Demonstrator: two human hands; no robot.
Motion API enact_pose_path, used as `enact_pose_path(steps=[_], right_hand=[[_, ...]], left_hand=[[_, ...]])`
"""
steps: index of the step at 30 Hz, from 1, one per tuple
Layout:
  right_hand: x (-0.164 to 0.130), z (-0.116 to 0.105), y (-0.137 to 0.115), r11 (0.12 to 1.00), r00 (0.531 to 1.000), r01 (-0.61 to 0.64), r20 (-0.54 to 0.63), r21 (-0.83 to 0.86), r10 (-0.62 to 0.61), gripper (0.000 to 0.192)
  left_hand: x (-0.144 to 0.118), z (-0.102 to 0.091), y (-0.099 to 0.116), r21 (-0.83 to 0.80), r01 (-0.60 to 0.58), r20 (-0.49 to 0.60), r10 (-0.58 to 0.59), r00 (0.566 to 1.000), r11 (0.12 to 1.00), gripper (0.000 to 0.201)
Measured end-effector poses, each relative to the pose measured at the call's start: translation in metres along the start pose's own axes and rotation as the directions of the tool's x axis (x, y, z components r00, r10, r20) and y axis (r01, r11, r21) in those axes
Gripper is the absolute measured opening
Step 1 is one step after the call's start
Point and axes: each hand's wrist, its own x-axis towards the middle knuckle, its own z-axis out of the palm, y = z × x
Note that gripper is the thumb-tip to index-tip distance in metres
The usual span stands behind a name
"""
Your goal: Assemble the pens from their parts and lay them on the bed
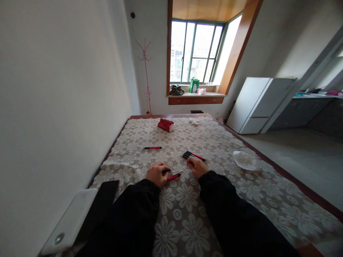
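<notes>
Pens at risk of scattering
My left hand gripped one red pen; my right hand clutched a pen bundle that could slip.

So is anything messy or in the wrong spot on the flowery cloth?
A little. One pen lies alone, apart from the bunch of pens by the right hand. The left hand holds another pen. A crumpled white tissue sits near the right edge, and the cloth is rumpled at its left edge.
</notes>
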Motion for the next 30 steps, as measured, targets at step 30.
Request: enact_pose_path(steps=[30], right_hand=[[0.0, 0.011, -0.003, 0.99, 1.0, -0.016, -0.018, 0.137, 0.018, 0.013]], left_hand=[[0.001, -0.001, -0.002, 0.001, 0.003, 0.021, -0.003, 1.0, 1.0, 0.018]])
